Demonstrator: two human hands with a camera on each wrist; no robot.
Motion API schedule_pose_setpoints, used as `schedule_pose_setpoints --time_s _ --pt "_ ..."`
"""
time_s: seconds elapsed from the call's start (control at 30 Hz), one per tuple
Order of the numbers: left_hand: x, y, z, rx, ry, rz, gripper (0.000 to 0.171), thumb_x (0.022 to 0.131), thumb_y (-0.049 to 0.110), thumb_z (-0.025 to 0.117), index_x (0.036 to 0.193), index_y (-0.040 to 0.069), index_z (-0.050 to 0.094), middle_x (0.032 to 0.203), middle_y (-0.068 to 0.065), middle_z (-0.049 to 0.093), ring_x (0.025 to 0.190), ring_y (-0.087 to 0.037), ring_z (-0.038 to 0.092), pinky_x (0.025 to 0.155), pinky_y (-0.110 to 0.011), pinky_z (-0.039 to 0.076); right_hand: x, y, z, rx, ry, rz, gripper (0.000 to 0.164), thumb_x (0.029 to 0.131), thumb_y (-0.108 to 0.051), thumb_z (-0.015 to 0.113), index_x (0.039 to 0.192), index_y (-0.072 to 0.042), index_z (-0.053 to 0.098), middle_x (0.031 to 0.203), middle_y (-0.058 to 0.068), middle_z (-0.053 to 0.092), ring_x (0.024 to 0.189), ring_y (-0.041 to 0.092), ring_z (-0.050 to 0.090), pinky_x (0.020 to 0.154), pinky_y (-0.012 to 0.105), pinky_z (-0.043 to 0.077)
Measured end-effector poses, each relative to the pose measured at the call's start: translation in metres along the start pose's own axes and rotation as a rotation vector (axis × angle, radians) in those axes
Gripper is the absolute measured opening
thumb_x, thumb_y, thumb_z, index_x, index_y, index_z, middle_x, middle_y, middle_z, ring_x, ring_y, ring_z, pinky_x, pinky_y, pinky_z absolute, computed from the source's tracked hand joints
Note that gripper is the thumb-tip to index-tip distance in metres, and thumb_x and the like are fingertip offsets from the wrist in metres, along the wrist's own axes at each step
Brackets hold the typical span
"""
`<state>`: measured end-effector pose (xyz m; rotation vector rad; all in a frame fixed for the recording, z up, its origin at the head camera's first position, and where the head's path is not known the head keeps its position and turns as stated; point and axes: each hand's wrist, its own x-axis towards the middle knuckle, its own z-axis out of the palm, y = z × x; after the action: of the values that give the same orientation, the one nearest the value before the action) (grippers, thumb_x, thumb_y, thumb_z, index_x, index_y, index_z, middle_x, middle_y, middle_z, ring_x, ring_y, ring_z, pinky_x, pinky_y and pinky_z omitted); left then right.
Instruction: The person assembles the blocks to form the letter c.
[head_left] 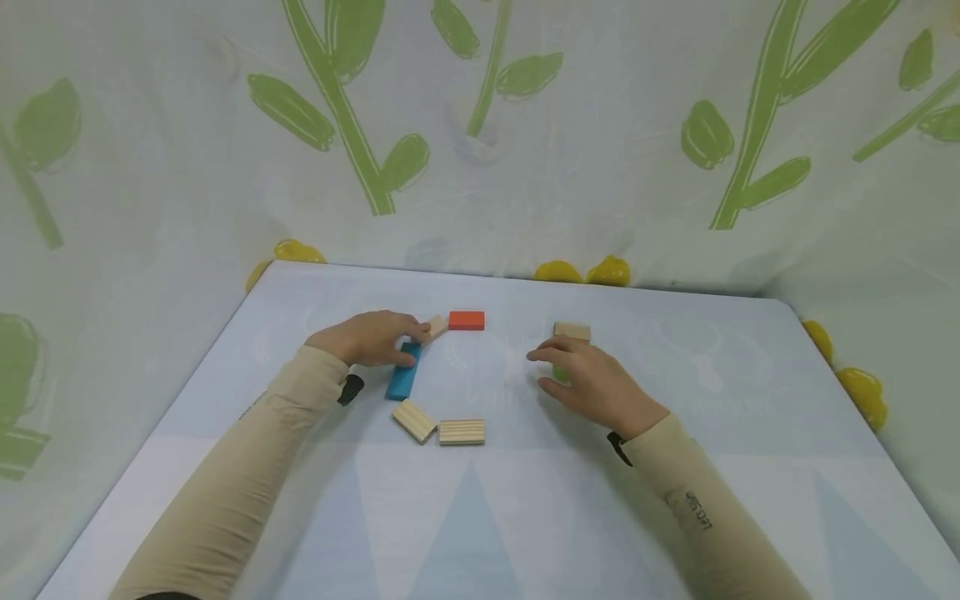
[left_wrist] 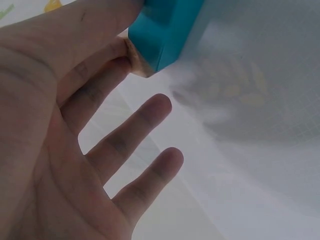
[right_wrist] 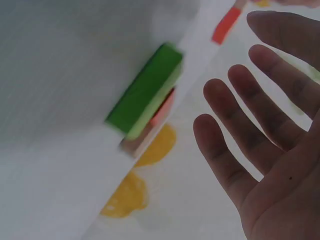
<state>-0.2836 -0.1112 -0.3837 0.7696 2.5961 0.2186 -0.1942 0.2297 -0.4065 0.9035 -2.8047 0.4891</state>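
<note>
My left hand (head_left: 371, 337) reaches over a blue block (head_left: 403, 372), its thumb at the block's far end. Its foremost fingertips touch a plain wooden block (head_left: 437, 330) behind. In the left wrist view, fingertips meet the wooden block's edge beside the blue block (left_wrist: 162, 30); the other two fingers stretch out free. My right hand (head_left: 592, 379) hovers, holding nothing, over a green block that it mostly hides in the head view. The right wrist view shows this green block (right_wrist: 145, 90) apart from the relaxed fingers, with a red piece (right_wrist: 162, 107) and a wooden block behind it.
An orange-red block (head_left: 467, 320) lies by the angled wooden block. Two wooden blocks, one tilted (head_left: 415, 421) and one straight (head_left: 462, 432), lie nearer me. Another wooden block (head_left: 572, 331) sits beyond my right hand. A leaf-patterned cloth wall (head_left: 562, 183) borders the white table (head_left: 675, 517).
</note>
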Motion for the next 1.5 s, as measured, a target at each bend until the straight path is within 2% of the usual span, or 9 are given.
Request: schedule_pose_setpoints --time_s 0.13,0.27,0.53,0.73,0.9,1.27,1.5 --pt "0.000 0.000 0.000 -0.004 0.000 -0.003 0.051 0.097 0.026 0.071 0.146 0.018 0.057 0.157 -0.007 0.045 0.146 -0.034 0.036 0.117 -0.056 0.032 -0.006 0.019 0.002 -0.020 0.002 0.073 0.033 0.087 -0.012 0.080 0.119 -0.008 0.074 0.125 0.012 0.066 0.112 0.029 0.065 0.091 0.045 0.056" --pt "0.000 0.000 0.000 -0.002 -0.003 -0.004 0.052 0.097 0.026 0.071 0.146 0.019 0.057 0.157 -0.007 0.045 0.146 -0.033 0.036 0.117 -0.055 0.032 -0.011 0.029 0.005 -0.014 -0.014 0.105 0.031 0.087 -0.011 0.080 0.116 -0.007 0.074 0.120 0.014 0.066 0.109 0.032 0.065 0.090 0.048 0.057" --pt "0.000 0.001 -0.001 0.002 -0.003 0.016 0.051 0.097 0.025 0.072 0.145 0.017 0.058 0.157 -0.006 0.045 0.146 -0.033 0.036 0.117 -0.055 0.032 -0.016 0.035 0.002 -0.030 -0.009 0.141 0.037 0.083 -0.008 0.084 0.118 -0.007 0.073 0.116 0.013 0.066 0.108 0.032 0.064 0.090 0.048 0.056" --pt "0.001 0.000 0.000 0.006 0.007 0.030 0.050 0.097 0.025 0.071 0.145 0.017 0.059 0.156 -0.006 0.045 0.146 -0.033 0.037 0.117 -0.054 0.033 -0.021 0.037 0.001 -0.069 -0.049 0.177 0.041 0.084 -0.008 0.083 0.122 -0.007 0.072 0.124 0.018 0.066 0.116 0.036 0.062 0.095 0.051 0.054" --pt "0.002 0.000 0.000 0.008 0.010 0.031 0.050 0.097 0.026 0.071 0.144 0.017 0.059 0.156 -0.006 0.046 0.145 -0.033 0.038 0.117 -0.054 0.033 -0.026 0.040 -0.002 -0.075 -0.066 0.219 0.039 0.085 -0.010 0.082 0.122 -0.005 0.072 0.119 0.015 0.067 0.110 0.032 0.064 0.093 0.050 0.055" --pt "0.000 0.001 -0.001 0.000 0.007 0.022 0.050 0.097 0.025 0.072 0.144 0.017 0.059 0.156 -0.006 0.046 0.146 -0.033 0.037 0.117 -0.054 0.033 -0.032 0.045 -0.004 -0.077 -0.083 0.242 0.039 0.085 -0.013 0.083 0.121 -0.005 0.073 0.114 0.011 0.067 0.105 0.029 0.065 0.092 0.049 0.056" --pt "0.001 0.001 -0.001 0.014 0.006 0.015 0.050 0.097 0.025 0.072 0.144 0.016 0.059 0.156 -0.007 0.046 0.145 -0.033 0.038 0.117 -0.055 0.033 -0.033 0.043 -0.004 -0.029 -0.017 0.186 0.041 0.082 -0.012 0.086 0.120 -0.009 0.073 0.112 0.008 0.066 0.099 0.024 0.064 0.086 0.046 0.058"
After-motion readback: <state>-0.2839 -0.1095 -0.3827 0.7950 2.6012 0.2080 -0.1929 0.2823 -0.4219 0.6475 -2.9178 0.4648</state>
